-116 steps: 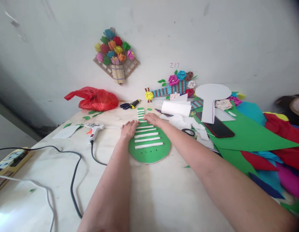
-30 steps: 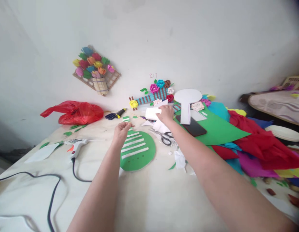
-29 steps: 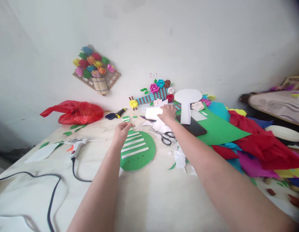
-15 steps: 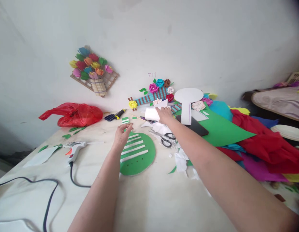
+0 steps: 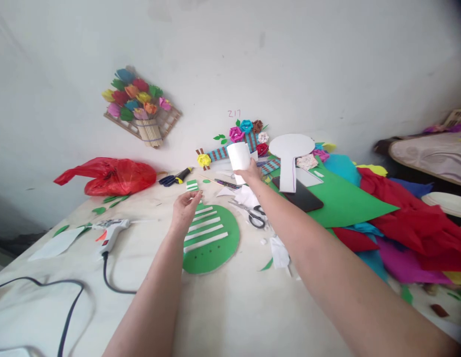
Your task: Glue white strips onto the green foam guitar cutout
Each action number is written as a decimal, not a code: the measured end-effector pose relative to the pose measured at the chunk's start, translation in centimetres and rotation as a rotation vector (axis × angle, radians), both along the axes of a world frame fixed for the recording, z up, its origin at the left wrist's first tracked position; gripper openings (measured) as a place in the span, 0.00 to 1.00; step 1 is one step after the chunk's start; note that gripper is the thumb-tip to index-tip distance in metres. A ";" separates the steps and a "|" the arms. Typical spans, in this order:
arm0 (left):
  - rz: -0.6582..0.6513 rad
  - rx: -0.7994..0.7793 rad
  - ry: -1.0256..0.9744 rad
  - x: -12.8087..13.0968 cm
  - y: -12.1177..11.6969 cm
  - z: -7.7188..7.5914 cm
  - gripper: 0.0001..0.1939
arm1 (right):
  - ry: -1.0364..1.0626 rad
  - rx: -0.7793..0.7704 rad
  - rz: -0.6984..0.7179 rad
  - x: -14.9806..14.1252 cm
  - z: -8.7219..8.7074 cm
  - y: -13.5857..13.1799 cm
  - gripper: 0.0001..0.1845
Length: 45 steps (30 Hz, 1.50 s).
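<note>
A curved sheet of white paper [image 5: 237,155] is in my right hand [image 5: 251,173], its fingers closed on the lower right edge, raised over the back of the table. My left hand [image 5: 184,210] is closed in a pinch above the left edge of a green disc [image 5: 215,255]; what its fingertips hold, if anything, is too small to name. White strips [image 5: 206,240] lie in rows across the disc, partly hidden by my left hand. Just beyond that hand is a small green piece with white stripes [image 5: 192,185]. Black-handled scissors [image 5: 256,219] lie below my right wrist among white scraps [image 5: 246,197].
A hot glue gun [image 5: 113,233] with a black cord lies at left, near a red plastic bag [image 5: 118,177] and pliers [image 5: 176,177]. A white cutout [image 5: 289,171], a dark phone-like slab [image 5: 303,200], green sheet [image 5: 349,201] and red cloth-like material [image 5: 420,223] crowd the right.
My right hand has lifted the white paper off the table, and it now stands more upright. The left hand stays pinched, shifted only slightly. The view has moved a little.
</note>
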State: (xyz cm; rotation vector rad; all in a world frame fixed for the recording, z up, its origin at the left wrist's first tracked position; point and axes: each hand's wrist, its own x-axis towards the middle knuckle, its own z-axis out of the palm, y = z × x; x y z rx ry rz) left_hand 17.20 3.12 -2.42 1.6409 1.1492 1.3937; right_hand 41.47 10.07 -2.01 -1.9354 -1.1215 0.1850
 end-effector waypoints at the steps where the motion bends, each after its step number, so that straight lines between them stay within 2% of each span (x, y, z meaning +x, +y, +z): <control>1: 0.008 -0.019 -0.006 0.0 -0.1 0.2 0.16 | -0.027 -0.007 -0.010 -0.3 -0.1 -0.1 0.50; 5: 0.041 -0.082 -0.024 -0.2 -0.5 0.5 0.18 | -0.087 -0.012 0.020 -1.6 -0.1 -0.2 0.52; 12: 0.018 -0.070 -0.160 -0.4 -0.4 0.5 0.16 | -0.031 -0.060 0.045 -4.2 0.2 0.7 0.51; 17: 0.031 -0.068 -0.128 -0.4 -0.3 0.4 0.18 | -0.120 -0.111 0.039 -4.7 0.2 1.9 0.49; 20: 0.026 -0.056 -0.116 -0.5 -0.2 0.3 0.19 | -0.160 -0.134 0.056 -4.9 0.1 2.8 0.44; 26: 0.037 -0.061 -0.086 -0.7 -0.1 0.1 0.19 | -0.230 -0.204 0.174 -5.7 -1.2 3.5 0.19; 30: 0.028 -0.027 -0.043 -0.9 0.1 -0.1 0.20 | -0.270 -0.212 0.183 -5.0 -1.9 3.4 0.15; 37: 0.028 -0.055 -0.055 -0.9 0.2 -0.3 0.22 | -0.464 -0.271 0.129 -1.7 -1.5 2.7 0.16; 45: 0.009 -0.047 -0.081 -1.1 0.5 -0.7 0.22 | -0.653 -0.339 0.184 -1.5 -1.7 1.9 0.19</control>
